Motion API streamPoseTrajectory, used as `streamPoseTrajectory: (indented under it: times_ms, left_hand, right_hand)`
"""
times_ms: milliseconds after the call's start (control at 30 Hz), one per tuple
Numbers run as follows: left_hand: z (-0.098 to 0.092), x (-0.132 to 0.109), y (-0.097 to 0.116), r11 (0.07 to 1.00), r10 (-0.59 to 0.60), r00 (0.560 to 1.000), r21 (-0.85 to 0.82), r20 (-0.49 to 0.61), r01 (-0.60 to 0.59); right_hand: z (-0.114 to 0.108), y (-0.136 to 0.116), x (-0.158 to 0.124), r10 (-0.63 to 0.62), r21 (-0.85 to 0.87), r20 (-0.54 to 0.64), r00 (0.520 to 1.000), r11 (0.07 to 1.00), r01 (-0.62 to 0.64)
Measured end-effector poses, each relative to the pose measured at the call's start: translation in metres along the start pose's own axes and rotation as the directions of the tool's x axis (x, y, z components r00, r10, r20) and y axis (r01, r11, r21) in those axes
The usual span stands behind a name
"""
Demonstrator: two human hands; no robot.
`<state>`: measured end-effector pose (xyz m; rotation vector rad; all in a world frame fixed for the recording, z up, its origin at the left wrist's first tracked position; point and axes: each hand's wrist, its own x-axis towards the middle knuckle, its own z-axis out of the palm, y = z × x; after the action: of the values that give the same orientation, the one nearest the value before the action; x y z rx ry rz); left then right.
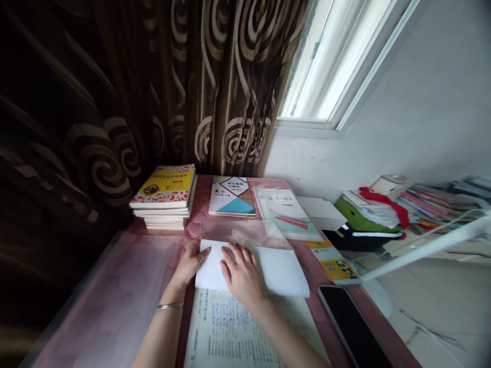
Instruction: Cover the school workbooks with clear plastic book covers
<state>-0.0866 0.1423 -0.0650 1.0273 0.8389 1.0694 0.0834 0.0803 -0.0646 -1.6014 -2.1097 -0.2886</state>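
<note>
Nearest you, the printed page [218, 337] runs off the bottom edge, and your right forearm hides part of it; its writing is too small to read. The phone [353, 324], lower right, is cut off too. At centre, the white sheet [282, 268] covers the page's upper part, lower part uncovered, its right end seemingly not yet flat. Your right hand [243, 276] lies open on it, fingers spread; your left [191, 263] has its thumb at the left edge, but you can't tell whether it's pinching. Just beyond, clear film [264, 230] looks loose, partly hidden by the sheet. Farther off, books [169, 189] stand stacked on the surface [201, 197].
</note>
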Motion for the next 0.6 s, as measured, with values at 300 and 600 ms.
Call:
streamPoseTrajectory:
  times_ms: [300, 600]
  left_hand:
    - [0.000, 0.001, -0.005, 0.999, 0.031, 0.998, 0.041, -0.059, -0.029]
    - [0.007, -0.002, 0.000, 0.999, 0.051, 0.994, 0.023, -0.096, -0.049]
  right_hand:
    - [-0.029, 0.051, -0.004, 0.323, -0.068, -0.120, 0.939, 0.941, -0.333]
    - [-0.020, 0.160, -0.022, 0.805, 0.374, 0.095, 0.585, 0.516, -0.771]
